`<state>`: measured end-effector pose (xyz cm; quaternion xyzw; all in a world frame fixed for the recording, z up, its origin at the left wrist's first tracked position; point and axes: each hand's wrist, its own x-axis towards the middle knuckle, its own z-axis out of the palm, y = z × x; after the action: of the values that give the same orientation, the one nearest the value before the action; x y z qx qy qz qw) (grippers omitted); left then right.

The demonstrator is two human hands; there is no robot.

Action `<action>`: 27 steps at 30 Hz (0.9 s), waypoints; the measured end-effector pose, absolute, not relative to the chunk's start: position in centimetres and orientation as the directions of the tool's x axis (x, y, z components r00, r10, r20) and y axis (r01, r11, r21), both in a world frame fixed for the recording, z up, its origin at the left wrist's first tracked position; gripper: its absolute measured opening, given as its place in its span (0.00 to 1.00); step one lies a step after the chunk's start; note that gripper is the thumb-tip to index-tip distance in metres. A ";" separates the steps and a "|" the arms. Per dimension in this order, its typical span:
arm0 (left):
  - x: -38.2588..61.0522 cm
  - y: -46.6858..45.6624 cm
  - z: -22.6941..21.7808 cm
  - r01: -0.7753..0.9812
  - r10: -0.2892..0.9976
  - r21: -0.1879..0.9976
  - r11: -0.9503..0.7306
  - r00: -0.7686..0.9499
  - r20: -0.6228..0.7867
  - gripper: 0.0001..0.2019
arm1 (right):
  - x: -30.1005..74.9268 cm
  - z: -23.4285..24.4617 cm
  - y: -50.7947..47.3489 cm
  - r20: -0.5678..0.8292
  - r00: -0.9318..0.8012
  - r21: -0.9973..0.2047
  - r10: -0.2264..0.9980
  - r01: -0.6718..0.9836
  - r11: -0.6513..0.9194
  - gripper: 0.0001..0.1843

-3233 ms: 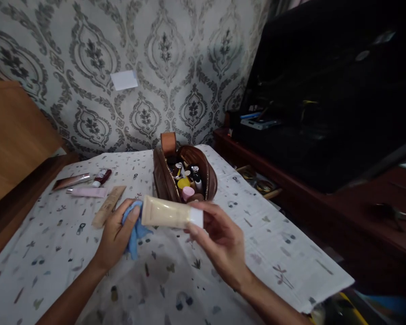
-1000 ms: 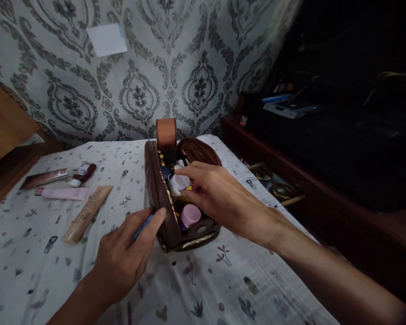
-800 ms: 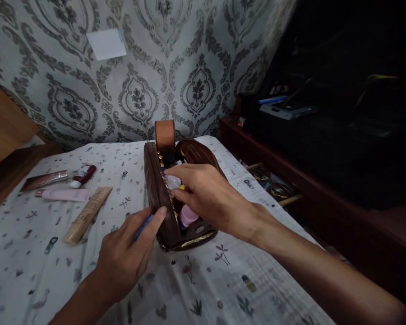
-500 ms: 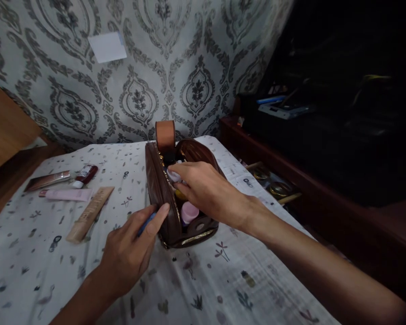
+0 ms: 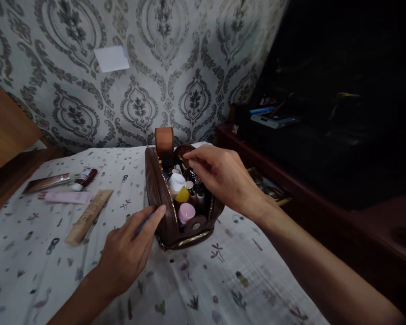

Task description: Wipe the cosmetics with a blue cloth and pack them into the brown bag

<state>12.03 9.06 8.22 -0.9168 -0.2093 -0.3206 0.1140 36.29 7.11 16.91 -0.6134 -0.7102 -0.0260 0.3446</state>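
Observation:
A brown leather toiletry bag [image 5: 155,189] stands unzipped on the printed cloth. My left hand [image 5: 130,246] is closed against its near left side, thumb on the leather; a bit of blue [image 5: 145,224] shows between thumb and fingers. Over the right side of the opening is my right hand [image 5: 225,176], thumb and index finger close together near the far flap; what they hold, if anything, is hidden. Inside the bag are a white rounded container [image 5: 176,182], a yellow item [image 5: 182,195], a pink-lidded jar [image 5: 187,212] and several small bottles [image 5: 199,195].
Left of the bag lie a beige tube [image 5: 89,216], a pink tube [image 5: 66,197], a brownish tube [image 5: 47,183] and a dark red bottle with a white cap [image 5: 85,178]. A patterned wall [image 5: 138,104] rises behind. At right is a dark red wooden ledge [image 5: 253,149].
My right hand has risen out of the bag's middle and moved right, uncovering the white container and bottles. My left hand stays at the bag's side. The view has shifted slightly.

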 end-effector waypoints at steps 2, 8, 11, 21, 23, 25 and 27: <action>12.0 9.0 8.3 0.462 0.322 -0.066 -0.884 0.706 0.631 0.24 | 36.6 16.6 7.0 0.506 -0.062 -0.310 0.860 0.917 0.249 0.13; 11.9 8.9 8.2 0.469 0.352 -0.035 -0.883 0.709 0.611 0.24 | 36.2 15.0 7.6 0.325 -0.217 -0.132 0.920 0.953 0.271 0.13; 11.9 8.9 8.2 0.473 0.376 -0.004 -0.881 0.704 0.603 0.26 | 36.0 14.5 8.0 0.293 -0.229 -0.075 0.928 0.962 0.261 0.14; 10.0 9.0 7.2 0.492 0.475 0.112 -0.863 0.716 0.512 0.25 | 36.3 13.3 8.1 0.490 -0.274 0.015 0.828 0.952 0.307 0.15; 8.9 9.7 6.5 0.549 0.530 0.114 -0.828 0.701 0.476 0.24 | 36.2 13.0 7.8 0.539 -0.283 0.009 0.793 0.944 0.331 0.15; 7.5 10.8 5.7 0.648 0.619 0.101 -0.755 0.652 0.438 0.22 | 36.0 12.7 7.5 0.575 -0.284 -0.009 0.767 0.936 0.353 0.16; 5.9 12.2 5.2 0.760 0.713 0.078 -0.645 0.563 0.417 0.20 | 35.8 12.4 7.2 0.615 -0.257 -0.040 0.746 0.934 0.354 0.16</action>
<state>5.93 12.17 5.22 -0.8823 -0.4174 -0.2102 0.0551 35.85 7.17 12.35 -0.5424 -0.7744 -0.1694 0.2784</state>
